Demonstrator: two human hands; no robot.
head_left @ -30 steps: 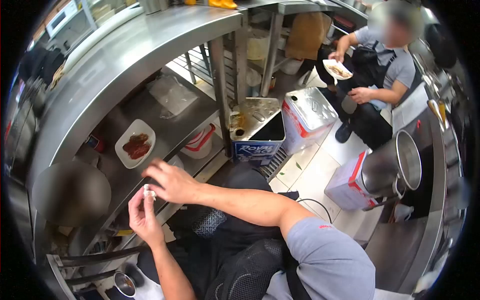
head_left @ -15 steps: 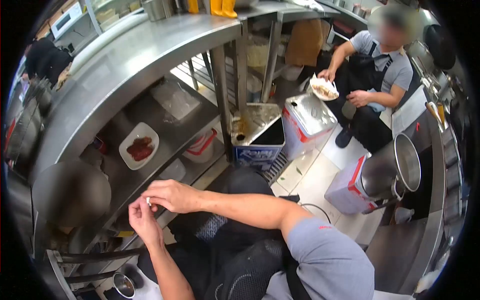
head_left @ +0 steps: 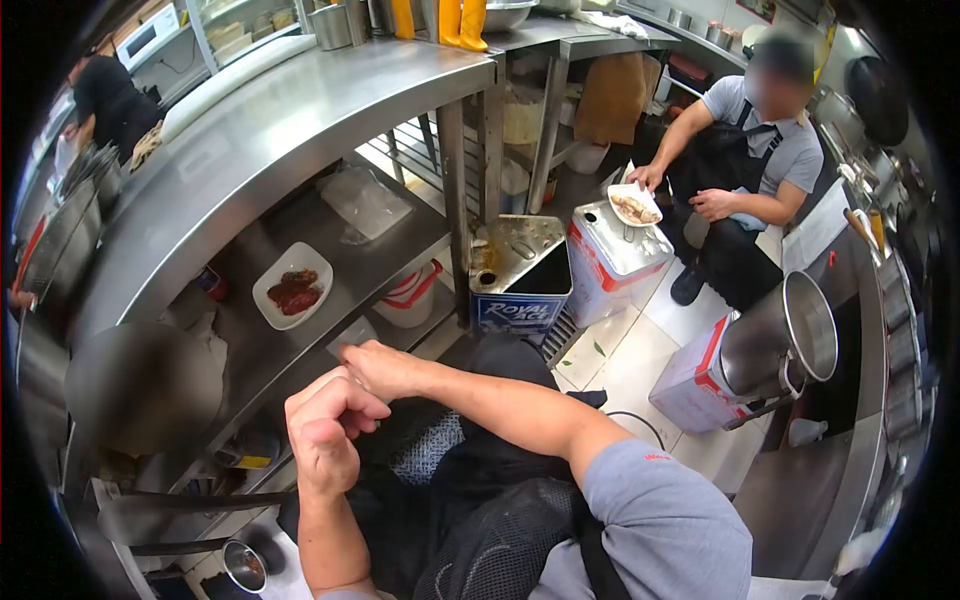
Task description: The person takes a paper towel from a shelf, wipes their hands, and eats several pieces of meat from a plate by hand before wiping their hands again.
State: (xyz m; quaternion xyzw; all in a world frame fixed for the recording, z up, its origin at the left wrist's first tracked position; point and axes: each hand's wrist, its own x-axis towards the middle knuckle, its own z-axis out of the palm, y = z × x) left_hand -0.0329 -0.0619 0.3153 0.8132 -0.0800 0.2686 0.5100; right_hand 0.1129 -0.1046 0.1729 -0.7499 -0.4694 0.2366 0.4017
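Observation:
My left hand is raised in front of my lap, its fingers curled and the thumb toward the camera. Right behind it is my right hand, fingertips partly covered by the left hand. Both look closed; anything between them is hidden. Beyond my hands, a white square dish with dark red pieces of meat rests on the steel shelf under the counter. A clear plastic bag lies farther back on that shelf.
A seated co-worker holds a plate of food over a white tin. Beside it stands a blue tin. At right, a steel pot sits on another tin. A second person is behind the counter.
My hands have shifted right and toward me; the left has turned, and the small white thing earlier at my fingertips no longer shows. The co-worker's plate has moved down and left.

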